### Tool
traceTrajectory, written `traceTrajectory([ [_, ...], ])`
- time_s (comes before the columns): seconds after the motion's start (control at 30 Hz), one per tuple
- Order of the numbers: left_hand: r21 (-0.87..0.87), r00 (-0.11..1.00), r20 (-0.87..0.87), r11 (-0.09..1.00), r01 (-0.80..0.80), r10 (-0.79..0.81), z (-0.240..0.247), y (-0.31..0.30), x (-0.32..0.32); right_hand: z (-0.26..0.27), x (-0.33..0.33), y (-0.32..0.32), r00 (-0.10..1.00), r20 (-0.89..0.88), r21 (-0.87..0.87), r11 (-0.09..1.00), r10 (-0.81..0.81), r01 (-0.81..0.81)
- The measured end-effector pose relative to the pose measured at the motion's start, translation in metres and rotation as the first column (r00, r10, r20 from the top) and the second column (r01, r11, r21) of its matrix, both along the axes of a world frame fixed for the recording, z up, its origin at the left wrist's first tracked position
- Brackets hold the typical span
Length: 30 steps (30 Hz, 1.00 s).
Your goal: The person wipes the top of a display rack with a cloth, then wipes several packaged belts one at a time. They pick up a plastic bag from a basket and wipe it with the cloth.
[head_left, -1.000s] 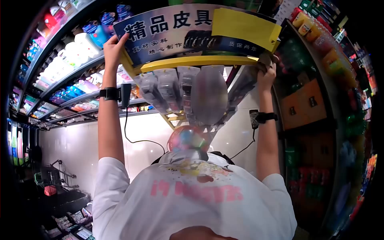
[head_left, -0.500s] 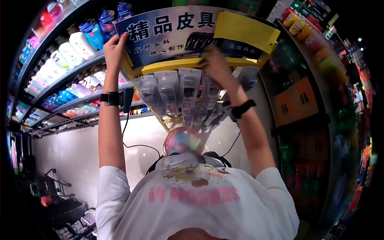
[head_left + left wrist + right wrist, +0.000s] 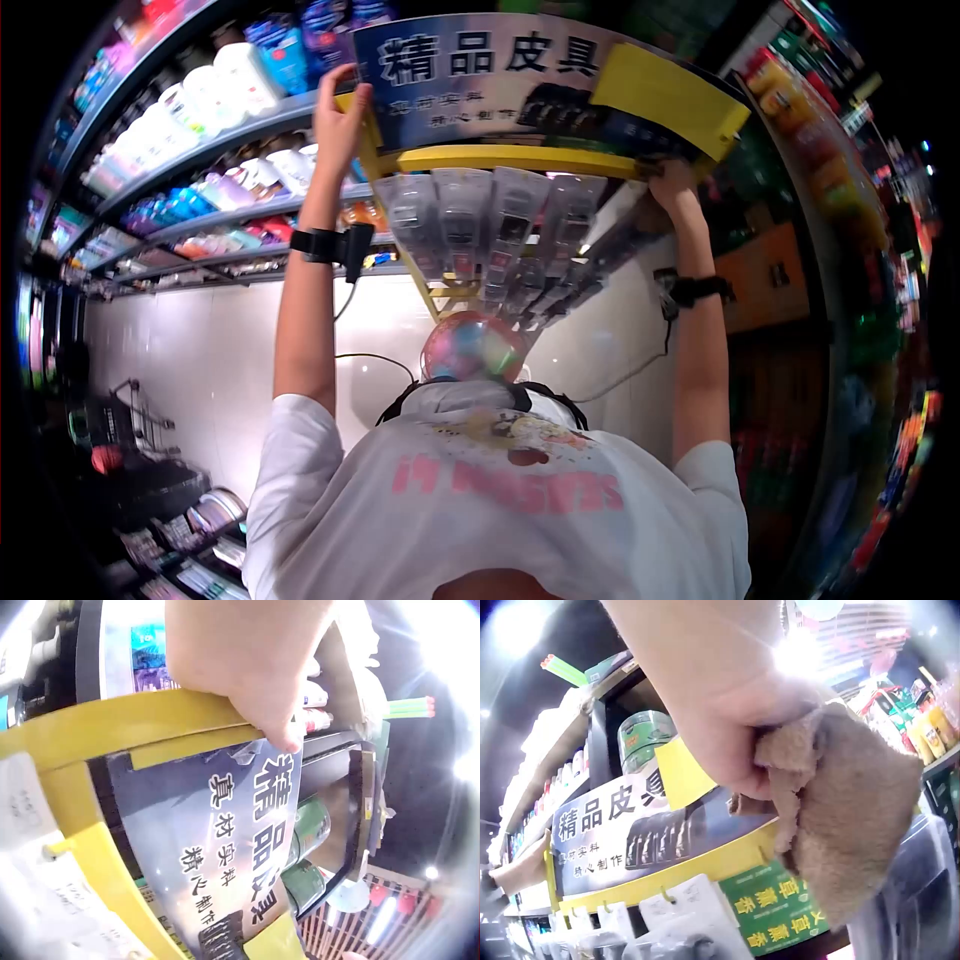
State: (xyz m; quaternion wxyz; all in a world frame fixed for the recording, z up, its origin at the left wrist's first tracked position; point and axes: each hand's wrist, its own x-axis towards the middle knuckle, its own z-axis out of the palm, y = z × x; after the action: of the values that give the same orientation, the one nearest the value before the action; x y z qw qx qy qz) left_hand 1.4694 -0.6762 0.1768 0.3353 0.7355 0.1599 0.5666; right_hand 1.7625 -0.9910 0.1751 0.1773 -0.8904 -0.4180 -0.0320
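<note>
My left hand (image 3: 340, 118) grips the upper left corner of a yellow display rack (image 3: 520, 158). In the left wrist view its thumb lies over the edge of the printed sign (image 3: 199, 817). A crumpled brown cloth (image 3: 862, 802) is bunched in my right hand (image 3: 739, 739), its loose part hanging down. That hand is at the right end of the rack's yellow bar, just below the sign. A plain yellow sheet (image 3: 665, 95) covers the sign's upper right part. Packaged belts (image 3: 512, 225) in clear plastic hang in a row from hooks below the bar.
Shelves with white bottles (image 3: 215, 90) and other bottled goods run along the left. On the right stand dark shelves with orange boxes (image 3: 765, 275) and drinks. A round, colourful ball-like thing (image 3: 472, 347) is between the rack and my body. Cables (image 3: 635, 378) hang from both wrist cameras.
My right hand went from the right end of the bar to its middle, then back to the right end. The left hand stays on the rack's corner, while the head view has shifted.
</note>
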Motion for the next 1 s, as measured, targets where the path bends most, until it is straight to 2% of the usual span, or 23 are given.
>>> traceTrajectory([
  [0.03,-0.108,0.996,0.016,0.990,0.091,-0.090,-0.008,-0.003,-0.005,-0.010,0.002,0.013,0.990,0.059,-0.110,0.985,-0.127,0.133],
  [0.1,-0.266,0.979,0.041,0.943,0.203,-0.199,-0.024,-0.011,-0.012,-0.017,0.000,0.033,0.995,0.052,-0.071,0.994,0.089,-0.086],
  [0.13,-0.271,0.969,0.055,0.931,0.246,-0.240,-0.031,-0.011,-0.015,-0.010,-0.020,0.049,0.984,-0.033,0.031,0.984,0.176,-0.175],
  [0.17,-0.277,0.956,0.071,0.915,0.294,-0.286,-0.037,-0.009,-0.016,-0.001,-0.041,0.062,0.968,0.034,-0.013,0.969,0.247,-0.247],
  [0.23,-0.354,0.918,0.102,0.849,0.393,-0.382,-0.039,-0.005,-0.019,-0.008,-0.071,0.103,0.961,-0.035,-0.008,0.962,0.274,-0.275],
  [0.3,-0.440,0.901,0.049,0.801,0.406,-0.430,-0.040,0.001,-0.022,0.003,-0.119,0.135,0.909,-0.072,0.018,0.912,0.411,-0.410],
  [0.33,-0.379,0.889,0.113,0.807,0.452,-0.444,-0.037,-0.003,-0.020,0.008,-0.140,0.147,0.877,0.081,-0.054,0.881,0.473,-0.470],
  [0.37,-0.356,0.901,0.133,0.829,0.432,-0.413,-0.037,-0.005,-0.017,0.010,-0.158,0.157,0.817,0.226,-0.131,0.848,0.530,-0.513],
  [0.43,-0.346,0.905,0.111,0.838,0.422,-0.410,-0.039,-0.004,-0.017,0.002,-0.177,0.176,0.812,0.253,-0.182,0.850,0.527,-0.494],
  [0.5,-0.338,0.915,0.109,0.852,0.401,-0.387,-0.042,-0.002,-0.016,0.002,-0.191,0.183,0.853,0.122,-0.124,0.861,0.507,-0.494],
  [0.57,-0.303,0.929,0.089,0.878,0.369,-0.360,-0.045,0.000,-0.014,-0.008,-0.204,0.194,0.826,0.185,-0.168,0.845,0.533,-0.508],
  [0.63,-0.284,0.917,0.145,0.872,0.398,-0.372,-0.053,0.004,-0.008,-0.031,-0.216,0.211,0.757,0.260,0.024,0.780,0.599,-0.626],
  [0.73,-0.289,0.901,0.213,0.856,0.429,-0.379,-0.057,0.008,-0.003,-0.016,-0.246,0.208,0.800,0.250,0.036,0.820,0.546,-0.571],
  [0.83,-0.336,0.893,0.188,0.828,0.450,-0.409,-0.052,0.005,-0.009,-0.018,-0.236,0.200,0.819,0.215,0.114,0.819,0.532,-0.562],
  [0.87,-0.290,0.900,0.180,0.853,0.435,-0.398,-0.054,0.008,-0.008,-0.021,-0.229,0.196,0.859,0.130,0.095,0.857,0.494,-0.507],
  [0.97,-0.294,0.891,0.158,0.842,0.453,-0.425,-0.047,0.005,-0.011,-0.018,-0.187,0.173,0.912,0.122,0.022,0.918,0.391,-0.396],
  [1.0,-0.301,0.888,0.150,0.835,0.461,-0.435,-0.049,0.006,-0.012,-0.010,-0.174,0.161,0.949,0.045,-0.011,0.950,0.311,-0.311],
])
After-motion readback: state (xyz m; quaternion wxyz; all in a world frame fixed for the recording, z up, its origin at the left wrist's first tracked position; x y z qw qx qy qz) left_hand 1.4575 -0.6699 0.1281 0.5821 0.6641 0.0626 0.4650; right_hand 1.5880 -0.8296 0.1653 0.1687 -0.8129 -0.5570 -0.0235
